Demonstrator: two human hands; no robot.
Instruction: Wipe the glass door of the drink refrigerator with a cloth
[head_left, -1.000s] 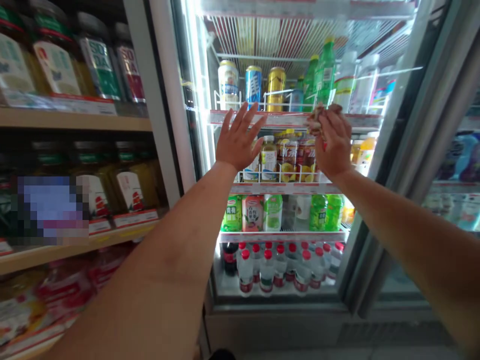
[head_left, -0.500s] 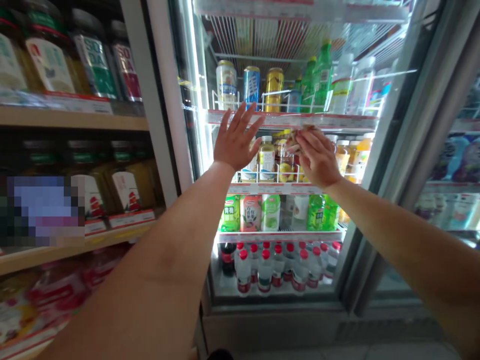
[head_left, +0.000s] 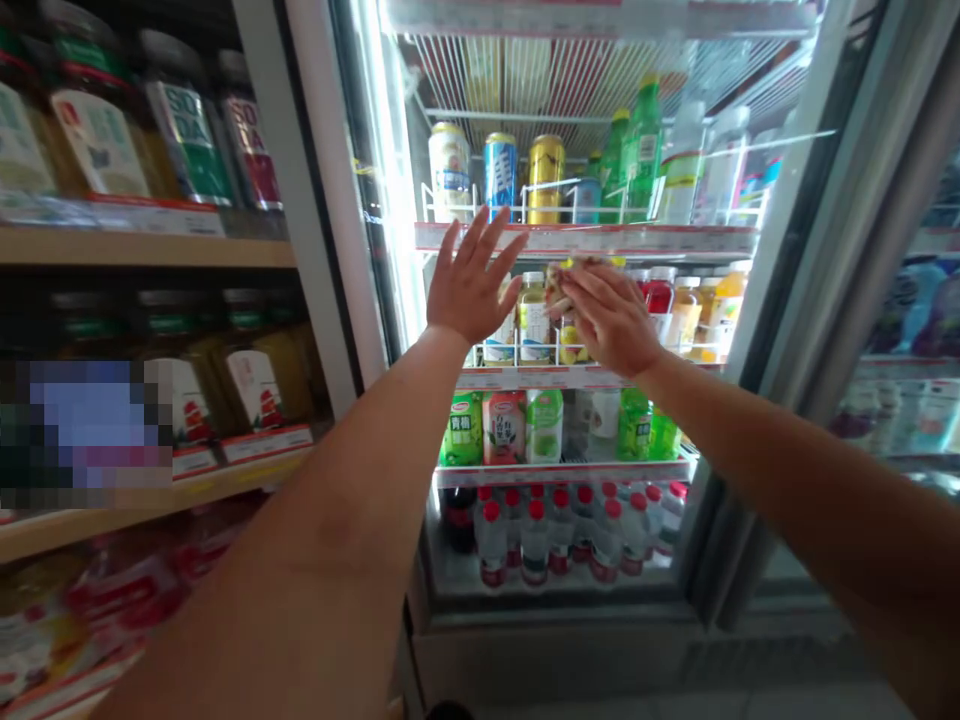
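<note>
A closed glass door (head_left: 480, 560) fronts a lit drinks fridge. My left hand (head_left: 472, 285) lies flat against the glass with its fingers spread, holding nothing. To its right, my right hand (head_left: 611, 310) presses a crumpled, light brownish cloth (head_left: 559, 288) on the glass, fingers over it; part of the cloth is hidden under them. Behind the pane, a white can (head_left: 450, 170), a blue can (head_left: 500, 172) and a gold can (head_left: 546, 178) stand on a shelf above the hands. A pale-labelled bottle (head_left: 534, 318) shows between my two hands.
On the left, wooden shelving (head_left: 150, 248) holds large bottles of drink. The fridge's lower shelves carry green bottles (head_left: 636, 425) and red-capped water bottles (head_left: 535, 540). A metal door frame (head_left: 840, 280) and another fridge section stand at right.
My right hand has slid left across the glass with the cloth, uncovering red bottles behind it. My left hand stays in the same place. The view has shifted slightly.
</note>
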